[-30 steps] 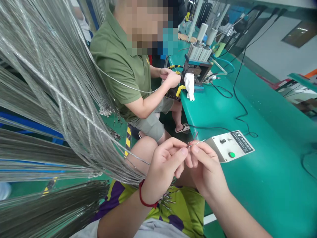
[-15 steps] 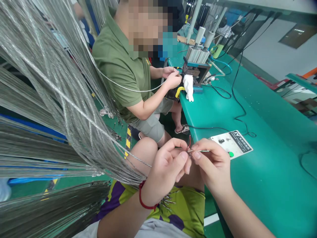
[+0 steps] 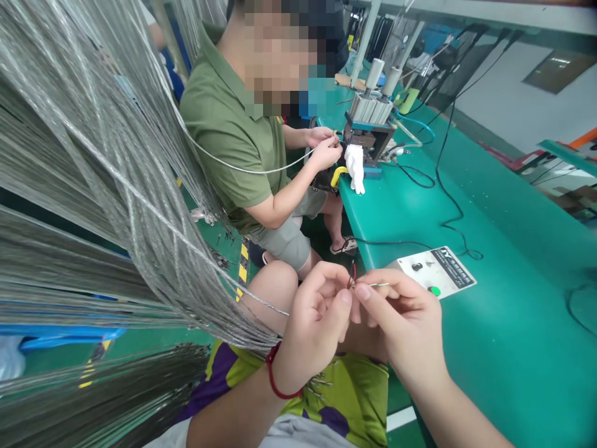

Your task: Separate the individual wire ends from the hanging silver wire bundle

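Observation:
My left hand [image 3: 319, 311] is closed, pinching the end of a grey braided cable [image 3: 267, 303] between thumb and forefinger. Thin coloured wires fan out of that end; a red wire [image 3: 354, 271] stands upward. Close beside it, my right hand [image 3: 405, 311] pinches a thin pale green wire [image 3: 380, 284] whose tip points right. The fingertips of both hands nearly meet above my lap. Exactly where the wires leave the cable is hidden by my fingers. More cable ends [image 3: 319, 386] with dark tips lie on my lap under the left wrist.
Thick bundles of grey cables [image 3: 140, 205] hang along the left. On the right stands a green table [image 3: 504, 348] with a white control box [image 3: 436, 272] and a black cord. Beyond, a co-worker [image 3: 233, 137] holds a cable at a press machine [image 3: 368, 124] draped with a white cloth [image 3: 355, 168].
My right hand has shifted slightly left, closer to the left fingertips, and the green wire has moved left with it. The red wire stands a little farther left and lower.

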The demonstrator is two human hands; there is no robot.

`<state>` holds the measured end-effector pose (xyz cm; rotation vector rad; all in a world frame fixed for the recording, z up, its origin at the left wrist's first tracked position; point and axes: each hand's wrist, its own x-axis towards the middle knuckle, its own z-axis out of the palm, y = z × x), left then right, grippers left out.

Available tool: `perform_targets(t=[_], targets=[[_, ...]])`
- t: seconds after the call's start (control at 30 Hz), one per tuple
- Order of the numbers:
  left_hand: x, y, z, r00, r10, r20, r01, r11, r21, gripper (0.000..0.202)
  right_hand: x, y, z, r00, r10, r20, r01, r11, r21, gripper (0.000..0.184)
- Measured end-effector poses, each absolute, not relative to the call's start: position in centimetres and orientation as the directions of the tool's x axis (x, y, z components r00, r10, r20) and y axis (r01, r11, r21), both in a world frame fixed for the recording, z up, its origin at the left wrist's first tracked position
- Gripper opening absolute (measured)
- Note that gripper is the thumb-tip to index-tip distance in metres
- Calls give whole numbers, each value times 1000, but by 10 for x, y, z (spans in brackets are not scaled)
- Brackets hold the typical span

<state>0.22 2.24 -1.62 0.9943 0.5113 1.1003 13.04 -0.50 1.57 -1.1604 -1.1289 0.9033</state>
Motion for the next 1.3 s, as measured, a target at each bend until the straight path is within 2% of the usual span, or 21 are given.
perform_targets(t=[0.2,0.4,0.63,0.73,0.83,0.93,1.07,1.13,1.23,1.3], targets=[[-1,23,-13,414,908,63,-501,170,849,6,138,-4,12,238,909,343,253,283,-925,7],[-2,27,-16,461,884,77,-523,201,828,9,149,-1,8,175,878,446,329,375,-867,10],[0,25,-23,458,864,208,-560,99,823,11,171,1,18,-34,845,533,491,479,-728,15],[0,25,-24,434,861,264,-523,2,853,9,177,1,20,-46,828,558,474,510,-718,17],[-1,25,-27,394,832,390,-497,-164,852,8,178,1,21,-31,850,525,438,484,-758,10],[-5,27,-32,374,783,497,-481,-295,826,16,176,2,22,-6,884,467,396,430,-811,4],[-11,31,-37,389,744,544,-381,-407,830,26,172,2,25,17,910,414,324,387,-863,1],[-12,32,-39,367,758,539,-309,-448,839,28,167,2,26,72,916,395,306,357,-882,8],[-11,31,-40,270,759,592,-251,-538,804,36,155,-1,27,266,902,340,240,279,-930,31],[-9,30,-40,219,726,652,-220,-614,758,43,147,-5,28,339,896,287,191,233,-954,30]])
